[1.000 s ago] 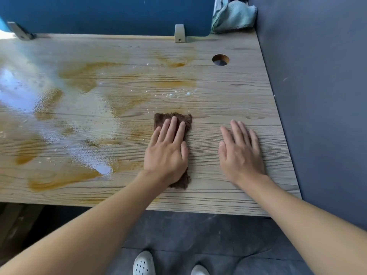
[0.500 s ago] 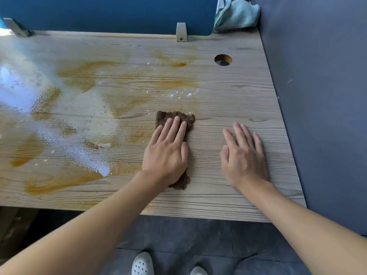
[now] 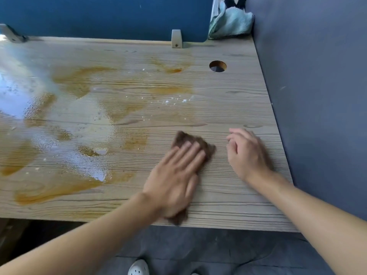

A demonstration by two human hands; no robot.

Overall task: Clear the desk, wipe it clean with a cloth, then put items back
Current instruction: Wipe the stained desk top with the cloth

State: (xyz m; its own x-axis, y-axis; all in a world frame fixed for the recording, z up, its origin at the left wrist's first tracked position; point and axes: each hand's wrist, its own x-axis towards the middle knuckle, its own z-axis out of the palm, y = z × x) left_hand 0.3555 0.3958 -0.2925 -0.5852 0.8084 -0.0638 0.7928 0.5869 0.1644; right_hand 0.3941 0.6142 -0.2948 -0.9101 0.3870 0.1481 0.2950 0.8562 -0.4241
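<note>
A brown cloth point(image 3: 195, 140) lies flat on the wooden desk point(image 3: 228, 108), near its front right part. My left hand point(image 3: 174, 175) presses down on the cloth with fingers spread, blurred by motion, and covers most of it. The cloth's near end point(image 3: 177, 219) reaches the desk's front edge. My right hand point(image 3: 247, 153) hovers or rests on the bare wood just right of the cloth, fingers loosely curled, holding nothing. Orange-brown wet stains point(image 3: 83, 78) and a shiny wet film point(image 3: 65, 147) spread over the left and middle of the desk.
A light green towel point(image 3: 230, 23) sits bunched at the back right corner. A round cable hole point(image 3: 217, 66) is in the desk near it. A grey bracket point(image 3: 176, 39) holds the blue back panel. A grey wall point(image 3: 317, 96) borders the right edge.
My left hand has slid the cloth to the right and toward the front edge. My right hand has lifted its fingers from flat into a loose curl.
</note>
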